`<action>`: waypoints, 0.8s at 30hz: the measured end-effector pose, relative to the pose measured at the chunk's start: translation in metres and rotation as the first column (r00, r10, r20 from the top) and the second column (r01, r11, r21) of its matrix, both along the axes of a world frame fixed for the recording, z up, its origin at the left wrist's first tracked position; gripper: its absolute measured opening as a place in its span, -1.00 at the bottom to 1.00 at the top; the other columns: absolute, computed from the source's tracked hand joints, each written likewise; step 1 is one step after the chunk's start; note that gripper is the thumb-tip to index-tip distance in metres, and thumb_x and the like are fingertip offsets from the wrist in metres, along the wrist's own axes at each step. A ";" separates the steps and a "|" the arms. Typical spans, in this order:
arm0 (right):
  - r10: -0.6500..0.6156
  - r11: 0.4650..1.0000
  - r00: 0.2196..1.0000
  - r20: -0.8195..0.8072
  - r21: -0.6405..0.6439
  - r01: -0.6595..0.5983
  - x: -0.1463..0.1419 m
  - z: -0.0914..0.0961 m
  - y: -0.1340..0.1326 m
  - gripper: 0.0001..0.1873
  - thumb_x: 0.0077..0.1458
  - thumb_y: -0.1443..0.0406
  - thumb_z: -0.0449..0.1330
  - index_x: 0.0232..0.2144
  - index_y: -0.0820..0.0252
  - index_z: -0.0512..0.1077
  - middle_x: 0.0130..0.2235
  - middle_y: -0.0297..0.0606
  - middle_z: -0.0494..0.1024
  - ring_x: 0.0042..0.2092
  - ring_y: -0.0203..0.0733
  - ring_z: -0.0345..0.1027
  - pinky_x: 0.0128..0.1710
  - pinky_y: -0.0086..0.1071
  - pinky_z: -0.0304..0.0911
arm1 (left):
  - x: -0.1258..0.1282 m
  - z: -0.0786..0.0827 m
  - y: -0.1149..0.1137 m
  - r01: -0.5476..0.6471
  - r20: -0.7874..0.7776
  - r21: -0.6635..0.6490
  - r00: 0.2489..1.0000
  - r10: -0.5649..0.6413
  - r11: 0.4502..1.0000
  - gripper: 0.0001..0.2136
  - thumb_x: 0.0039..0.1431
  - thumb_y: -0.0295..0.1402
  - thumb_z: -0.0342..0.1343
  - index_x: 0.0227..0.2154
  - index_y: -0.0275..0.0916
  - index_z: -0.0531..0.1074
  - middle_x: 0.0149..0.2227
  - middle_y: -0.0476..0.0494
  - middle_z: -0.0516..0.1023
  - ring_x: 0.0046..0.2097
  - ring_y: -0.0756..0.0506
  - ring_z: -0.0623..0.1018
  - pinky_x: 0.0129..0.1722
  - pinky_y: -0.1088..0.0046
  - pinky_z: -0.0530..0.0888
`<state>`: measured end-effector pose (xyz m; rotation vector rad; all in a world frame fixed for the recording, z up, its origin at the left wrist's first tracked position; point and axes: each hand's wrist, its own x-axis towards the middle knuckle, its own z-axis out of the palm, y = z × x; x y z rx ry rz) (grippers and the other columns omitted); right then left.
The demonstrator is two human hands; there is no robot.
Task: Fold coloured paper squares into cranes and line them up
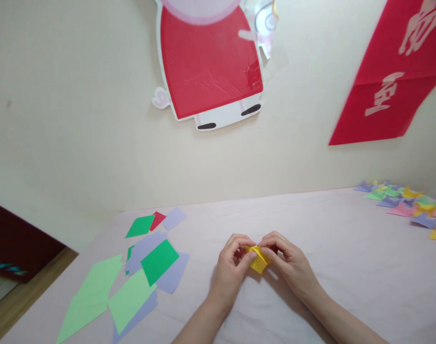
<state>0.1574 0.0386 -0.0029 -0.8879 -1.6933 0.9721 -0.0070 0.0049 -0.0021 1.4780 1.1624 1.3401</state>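
Between my two hands is a small piece of folded yellow paper point(260, 264), held just above the pale sheet. My left hand point(234, 258) pinches its left side, thumb in front and fingers behind. On the other side my right hand point(284, 255) grips the paper's right edge between thumb and fingers. Creased flaps show in the middle, and a pointed part faces down toward me. The paper's outer ends are hidden by my fingers.
Loose paper squares in light green point(92, 291), dark green point(159, 263), purple point(175, 272) and red point(157, 220) lie to the left. Several folded paper pieces point(423, 209) in mixed colours sit at the far right. A wall point(292, 143) with a red cartoon cutout point(210, 62) rises behind.
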 end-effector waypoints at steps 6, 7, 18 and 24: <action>-0.062 0.998 0.998 -0.008 -0.010 0.062 0.000 -0.005 -0.002 -0.90 0.15 0.25 0.18 -0.38 0.13 0.44 -0.37 -0.31 0.47 -0.33 -0.20 0.34 -0.33 -0.38 0.26 | 0.000 -0.002 0.002 -0.053 0.017 -0.005 0.998 0.053 0.999 -0.90 0.20 -0.31 0.16 -0.29 -0.20 0.49 -0.24 -0.09 0.47 -0.22 -0.08 0.45 -0.23 0.47 0.37; -0.061 0.998 0.998 -0.012 -0.006 0.061 0.000 -0.006 -0.002 -0.89 0.16 0.25 0.17 -0.40 0.13 0.42 -0.38 -0.31 0.47 -0.32 -0.20 0.34 -0.32 -0.38 0.26 | -0.001 -0.002 0.002 -0.060 0.023 -0.006 0.998 0.060 0.998 -0.90 0.20 -0.31 0.16 -0.29 -0.21 0.49 -0.24 -0.09 0.47 -0.23 -0.08 0.46 -0.23 0.47 0.37; -0.013 0.999 0.999 0.033 0.051 0.011 0.001 -0.002 -0.004 -0.85 0.23 0.23 0.10 -0.28 0.13 0.44 -0.31 -0.26 0.53 -0.25 -0.19 0.43 -0.26 -0.40 0.34 | -0.001 0.000 0.002 -0.097 0.045 0.003 0.994 0.097 0.995 -0.91 0.21 -0.32 0.15 -0.33 -0.22 0.46 -0.27 -0.07 0.44 -0.23 -0.06 0.45 -0.25 0.49 0.36; 0.002 0.998 0.998 0.070 0.064 -0.007 0.000 0.000 -0.006 -0.87 0.18 0.21 0.18 -0.31 0.14 0.44 -0.36 -0.30 0.52 -0.34 -0.23 0.39 -0.31 -0.41 0.31 | -0.001 -0.001 0.003 -0.102 0.059 0.006 0.993 0.101 0.995 -0.91 0.22 -0.32 0.15 -0.34 -0.22 0.45 -0.28 -0.05 0.43 -0.24 -0.05 0.43 -0.25 0.49 0.34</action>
